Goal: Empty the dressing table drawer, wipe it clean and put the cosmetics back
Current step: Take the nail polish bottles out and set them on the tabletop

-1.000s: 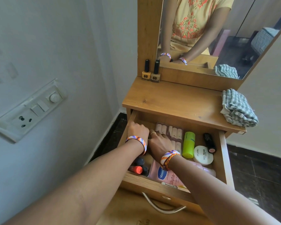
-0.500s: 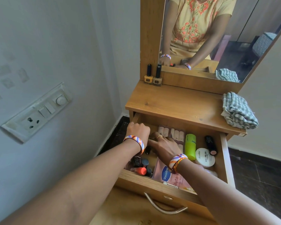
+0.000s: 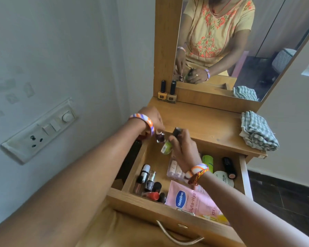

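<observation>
The wooden drawer (image 3: 169, 211) stands pulled open, with cosmetics inside: several nail polish bottles (image 3: 150, 182) at the left, a pink Vaseline pouch (image 3: 191, 200), a clear box of pale tubes (image 3: 175, 169), a green tube (image 3: 208, 162), a white round jar (image 3: 224, 179) and a black lipstick (image 3: 229, 167). My left hand (image 3: 152, 120) is raised above the drawer's back left corner, holding a dark purple nail polish bottle (image 3: 160, 137). My right hand (image 3: 183, 148) grips a green nail polish bottle (image 3: 166, 147) by its black cap beside it.
Two tan nail polish bottles (image 3: 167, 94) stand on the tabletop (image 3: 203, 122) against the mirror frame. A folded checked cloth (image 3: 257, 132) lies at the tabletop's right end. A wall with a switch plate (image 3: 41, 129) is close on the left. Dark floor lies to the right.
Both hands have risen out of the drawer's back left area, each lifting a nail polish bottle up to tabletop height.
</observation>
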A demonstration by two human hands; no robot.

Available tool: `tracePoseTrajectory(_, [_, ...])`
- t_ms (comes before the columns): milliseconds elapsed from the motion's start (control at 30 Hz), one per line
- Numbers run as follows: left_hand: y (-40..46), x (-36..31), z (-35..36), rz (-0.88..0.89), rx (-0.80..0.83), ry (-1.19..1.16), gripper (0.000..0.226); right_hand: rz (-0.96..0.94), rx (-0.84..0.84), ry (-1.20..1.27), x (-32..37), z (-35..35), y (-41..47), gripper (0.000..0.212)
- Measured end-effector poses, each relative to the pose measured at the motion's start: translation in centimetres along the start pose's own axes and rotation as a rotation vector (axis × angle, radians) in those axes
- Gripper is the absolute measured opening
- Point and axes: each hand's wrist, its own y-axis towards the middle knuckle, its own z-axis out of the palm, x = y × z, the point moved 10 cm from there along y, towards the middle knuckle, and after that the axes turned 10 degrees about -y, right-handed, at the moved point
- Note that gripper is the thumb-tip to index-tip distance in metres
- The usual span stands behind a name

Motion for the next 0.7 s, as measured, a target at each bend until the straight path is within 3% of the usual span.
tracePoseTrajectory(200, [1.5,-2.8,-5.8,0.069,-0.282,-0.105,0.021,0.123,-0.228,0.146,0.5,-5.1,5.1,0.034])
tracePoseTrajectory(333, [2.7,-2.7,-5.9,0.06,-0.378,-0.097,0.022,0.231,-0.176,0.066,-1.4,-4.8,7.4,0.033])
tracePoseTrajectory(700, [3.8,-1.9,-4.1,0.075,-0.433,-0.13,0.025,0.14,-0.022,-0.142,-2.5,-2.2,8.3,0.034])
